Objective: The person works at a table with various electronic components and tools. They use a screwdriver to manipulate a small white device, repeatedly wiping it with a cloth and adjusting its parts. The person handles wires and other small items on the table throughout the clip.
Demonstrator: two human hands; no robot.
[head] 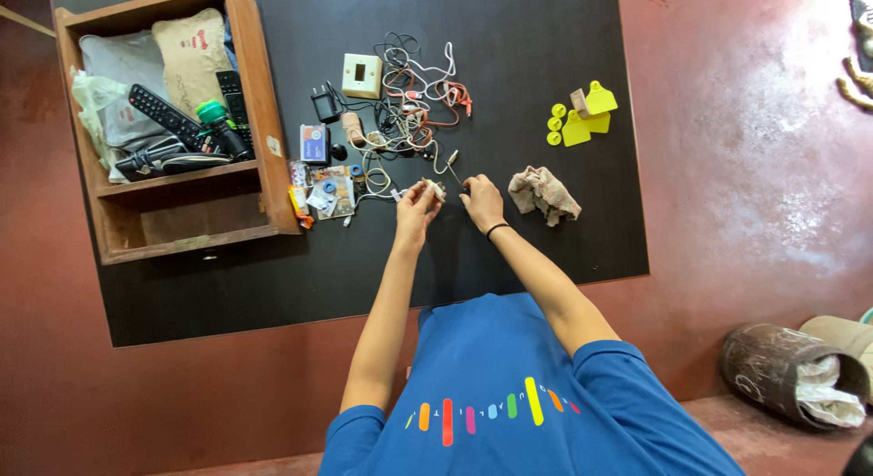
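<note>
1. Nearest the camera is the person's blue shirt (pixel 509 403) with a row of coloured bars across it; both bare arms reach away from it over the black mat (pixel 546 249) laid on the reddish floor (pixel 746 167)
2. The left hand (pixel 416 208) is closed, thumb and fingertips pinching a small pale part (pixel 437 190) held just above the mat; what kind of part it is stays too small to tell
3. The right hand (pixel 482 201), with a dark band (pixel 496 229) at its wrist, is closed around the handle end of a thin tool (pixel 452 172), seemingly a small screwdriver or probe
4. The relation that matters: the small pale part lies just to the left of the right hand, between the two hands. The thin tool's long axis slants up and to the left from the right hand, passing just beside the part. The left hand already has the part; the right is the nearer one to the tool's tip
5. Just right of the right hand lies a crumpled cloth (pixel 544 194), apart from it
6. Beyond the hands sits a tangle of wires (pixel 414 103), with a cream wall switch (pixel 362 76), a black plug adapter (pixel 325 104) and a small circuit board (pixel 329 192) to the left
7. Farther right, a cluster of yellow tags (pixel 582 121) rests on the mat
8. At far left stands a wooden drawer box (pixel 264 121) holding remote controls (pixel 168 117) and bags; at lower right, a dark bin (pixel 791 376) stuffed with paper
</note>
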